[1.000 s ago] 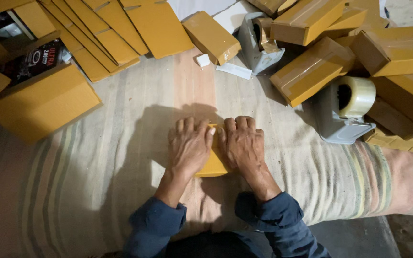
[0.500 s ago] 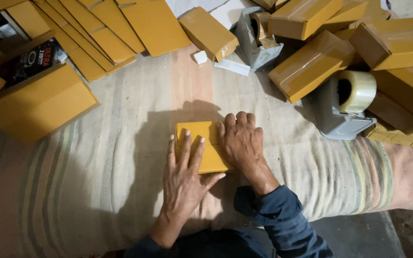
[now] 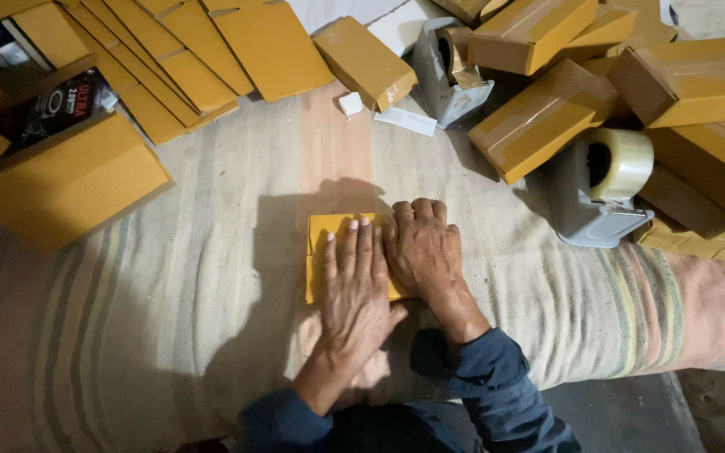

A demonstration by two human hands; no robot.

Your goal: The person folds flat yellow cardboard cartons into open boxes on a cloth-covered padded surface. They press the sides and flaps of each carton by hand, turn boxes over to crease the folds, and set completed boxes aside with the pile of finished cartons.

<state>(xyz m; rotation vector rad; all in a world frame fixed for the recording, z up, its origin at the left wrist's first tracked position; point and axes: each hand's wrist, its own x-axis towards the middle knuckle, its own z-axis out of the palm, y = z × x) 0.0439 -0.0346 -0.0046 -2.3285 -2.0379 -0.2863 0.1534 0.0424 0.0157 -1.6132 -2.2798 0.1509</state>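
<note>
both hands flat on small yellow carton (image 3: 322, 252), gripping nothing; left hand (image 3: 354, 289) slid onto it since prev frame, right hand (image 3: 423, 252) beside.

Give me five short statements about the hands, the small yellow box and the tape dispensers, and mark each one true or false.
1. Both hands lie flat on the small yellow box. True; the left hand and right hand press side by side on it.
2. The box rests on a bare wooden table. False; it rests on a striped cloth.
3. The grey tape dispenser lies to the right of the hands. True.
4. The right hand holds the tape dispenser. False; it is on the box.
5. Flat yellow cardboard sheets are fanned out at the upper left. True.
</note>
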